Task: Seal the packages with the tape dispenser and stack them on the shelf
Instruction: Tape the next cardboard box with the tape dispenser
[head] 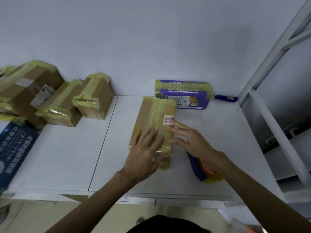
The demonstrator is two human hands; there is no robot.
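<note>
A flat brown cardboard package [155,113] wrapped in yellowish tape lies in the middle of the white table [67,157]. My left hand [144,153] lies flat on its near end, fingers spread, thumb against the near side. My right hand [188,138] touches the package's right edge with straight fingers near a small white label [168,121]. The blue and orange tape dispenser [202,169] with a yellow tape roll lies on the table under my right wrist, partly hidden.
A purple taped box [183,95] stands behind the package by the wall, a blue tool [226,98] beside it. Several taped brown boxes [55,100] pile at the left above a dark blue printed box [15,148]. A grey metal shelf frame [276,78] rises at right.
</note>
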